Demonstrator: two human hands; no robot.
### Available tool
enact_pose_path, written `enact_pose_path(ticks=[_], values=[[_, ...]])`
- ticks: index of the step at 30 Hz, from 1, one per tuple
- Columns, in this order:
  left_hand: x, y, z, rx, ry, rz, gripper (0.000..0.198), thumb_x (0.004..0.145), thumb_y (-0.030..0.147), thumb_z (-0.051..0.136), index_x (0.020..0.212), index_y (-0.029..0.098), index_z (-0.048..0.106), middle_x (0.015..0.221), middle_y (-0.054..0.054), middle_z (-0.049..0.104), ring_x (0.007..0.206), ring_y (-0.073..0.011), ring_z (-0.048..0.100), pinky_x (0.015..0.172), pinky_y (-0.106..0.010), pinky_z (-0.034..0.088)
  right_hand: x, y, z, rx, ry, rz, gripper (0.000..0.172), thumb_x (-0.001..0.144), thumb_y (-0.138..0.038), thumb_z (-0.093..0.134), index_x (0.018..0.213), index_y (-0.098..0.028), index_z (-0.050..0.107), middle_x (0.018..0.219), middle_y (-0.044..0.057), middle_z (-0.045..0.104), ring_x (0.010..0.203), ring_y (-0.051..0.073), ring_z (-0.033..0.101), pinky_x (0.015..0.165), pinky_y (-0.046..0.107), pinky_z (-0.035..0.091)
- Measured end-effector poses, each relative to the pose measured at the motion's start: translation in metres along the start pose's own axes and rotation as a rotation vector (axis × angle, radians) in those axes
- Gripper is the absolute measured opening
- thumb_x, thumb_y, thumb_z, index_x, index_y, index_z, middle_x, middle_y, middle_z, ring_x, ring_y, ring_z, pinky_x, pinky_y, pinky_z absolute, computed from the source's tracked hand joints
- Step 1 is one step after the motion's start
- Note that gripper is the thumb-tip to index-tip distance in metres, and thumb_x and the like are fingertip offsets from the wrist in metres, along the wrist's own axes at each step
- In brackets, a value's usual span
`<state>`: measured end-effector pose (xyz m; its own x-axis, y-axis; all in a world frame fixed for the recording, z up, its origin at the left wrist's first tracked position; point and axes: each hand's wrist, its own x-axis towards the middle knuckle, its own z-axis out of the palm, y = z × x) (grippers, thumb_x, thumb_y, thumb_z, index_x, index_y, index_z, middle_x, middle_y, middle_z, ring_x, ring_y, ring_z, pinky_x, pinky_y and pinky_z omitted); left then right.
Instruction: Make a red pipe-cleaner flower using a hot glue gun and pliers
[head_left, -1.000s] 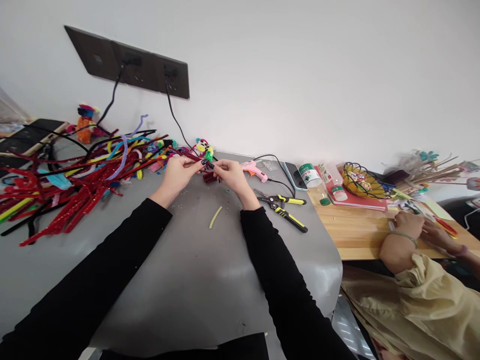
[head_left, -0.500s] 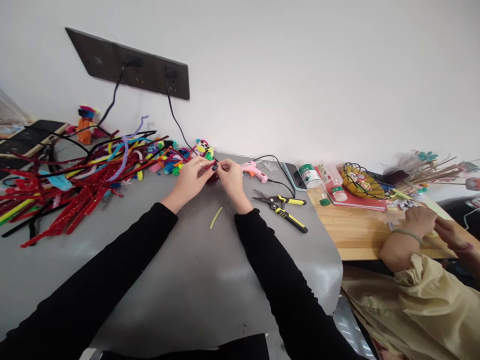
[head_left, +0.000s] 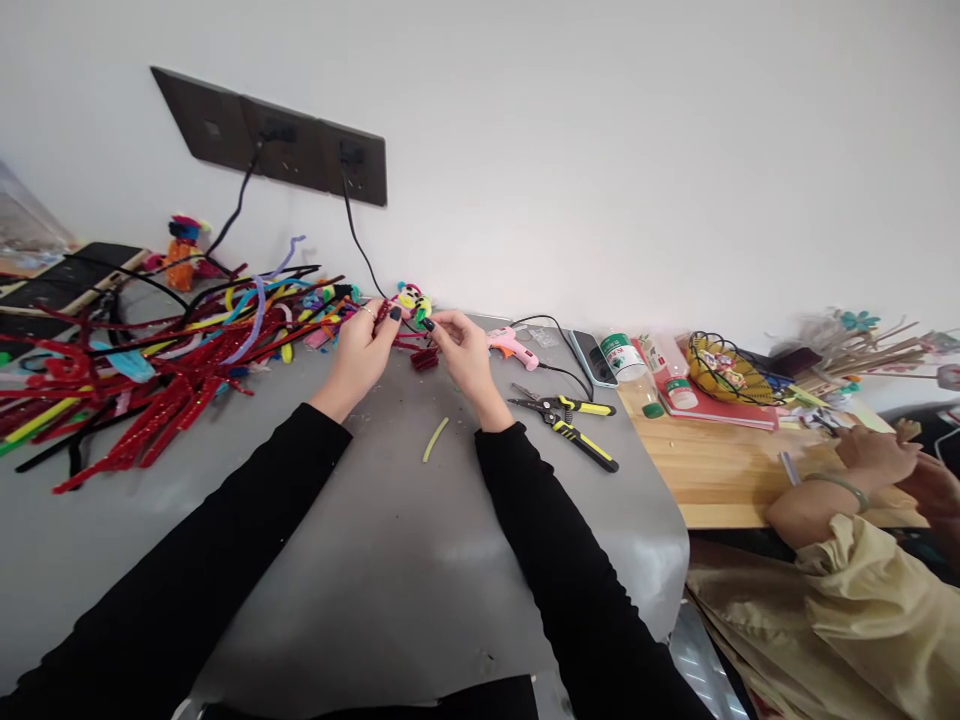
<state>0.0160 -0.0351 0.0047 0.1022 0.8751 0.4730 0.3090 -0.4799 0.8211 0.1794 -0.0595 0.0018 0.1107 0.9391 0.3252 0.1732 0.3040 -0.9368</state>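
Observation:
My left hand (head_left: 358,355) pinches a dark red pipe cleaner (head_left: 383,310) between thumb and fingers, above the grey table (head_left: 405,560). Across a small gap, my right hand (head_left: 463,358) is closed in a pinch too; what its fingertips hold is too small to make out. A bent dark red pipe cleaner piece (head_left: 424,359) shows between the hands, and I cannot tell if it joins what they hold. Just behind them is a small multicoloured pipe cleaner figure (head_left: 411,300). A short yellow-green pipe cleaner piece (head_left: 435,440) lies on the table in front.
A heap of coloured pipe cleaners (head_left: 187,370) spreads over the left side. To the right are a pink glue gun (head_left: 517,347), yellow-black wire strippers (head_left: 566,425), a phone (head_left: 592,358) and a bottle (head_left: 630,372). Another person's hand (head_left: 874,455) is over the wooden table (head_left: 705,470).
My hands have moved apart from where they met, the left one to the left. The dark red piece between them now shows. The other person's hands have shifted right.

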Motion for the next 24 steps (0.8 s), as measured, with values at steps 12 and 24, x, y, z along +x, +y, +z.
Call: enact_pose_path(ticks=[12, 24], values=[[-0.004, 0.012, 0.000, 0.157, -0.019, 0.207, 0.019, 0.084, 0.027, 0.058, 0.090, 0.022, 0.075, 0.065, -0.001, 0.049, 0.065, -0.0200, 0.048, 0.069, -0.031, 0.039, -0.003, -0.005, -0.001, -0.059, -0.012, -0.019, 0.010, 0.092, -0.029, 0.063, 0.089, -0.020, 0.065, 0.088, 0.002, 0.071, 0.083, 0.014, 0.063, 0.077, 0.024, 0.050], [-0.004, 0.007, 0.000, 0.025, -0.035, 0.080, 0.018, 0.081, 0.032, 0.066, 0.087, 0.020, 0.078, 0.058, 0.004, 0.042, 0.056, -0.0145, 0.041, 0.061, -0.029, 0.038, -0.004, -0.004, 0.001, -0.150, 0.044, -0.057, 0.009, 0.091, -0.027, 0.062, 0.086, -0.020, 0.064, 0.083, 0.001, 0.070, 0.076, 0.014, 0.062, 0.073, 0.025, 0.047]])
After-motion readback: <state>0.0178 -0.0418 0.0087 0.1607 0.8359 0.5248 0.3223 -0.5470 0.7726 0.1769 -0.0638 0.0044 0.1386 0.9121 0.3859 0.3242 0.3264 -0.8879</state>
